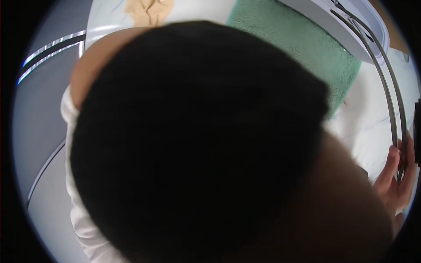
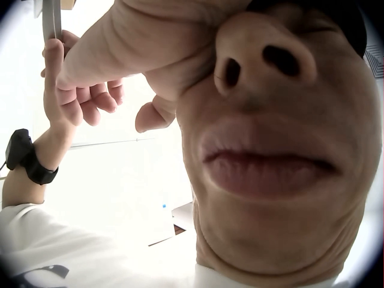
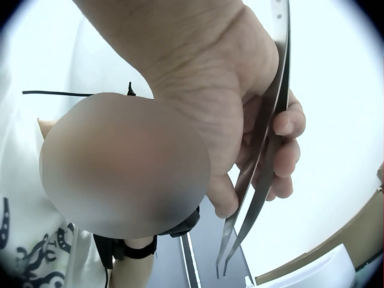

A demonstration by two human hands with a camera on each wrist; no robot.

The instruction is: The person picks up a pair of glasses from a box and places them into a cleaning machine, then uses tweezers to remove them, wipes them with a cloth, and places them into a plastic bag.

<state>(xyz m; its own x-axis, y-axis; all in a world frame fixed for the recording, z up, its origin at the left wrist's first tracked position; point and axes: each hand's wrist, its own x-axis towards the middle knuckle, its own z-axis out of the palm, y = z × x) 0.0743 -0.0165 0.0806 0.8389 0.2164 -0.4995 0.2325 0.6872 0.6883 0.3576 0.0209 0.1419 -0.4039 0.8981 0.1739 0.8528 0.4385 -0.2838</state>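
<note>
Metal tweezers [image 1: 392, 96] [image 3: 270, 132] lie in my right hand [image 1: 397, 184] [image 3: 222, 102], with thumb and fingers around their shanks. Their two tips stand slightly apart at the bottom of the right wrist view. In the left wrist view my left hand [image 2: 114, 66] is raised against the person's face, its fingers loosely bent and holding nothing. A large dark, blurred shape [image 1: 197, 131] covers the middle of the head view, and my left hand cannot be made out there. My right hand [image 2: 57, 90] also shows beyond the left one, with a black wrist strap [image 2: 39, 171] below it.
A green textured mat [image 1: 289, 37] lies on the white marbled surface [image 1: 366, 136]. Beside it at the upper right is a pale container [image 1: 379, 26]. A crumpled tan piece [image 1: 147, 11] sits at the top left, and a grey surface [image 1: 39, 114] runs down the left side.
</note>
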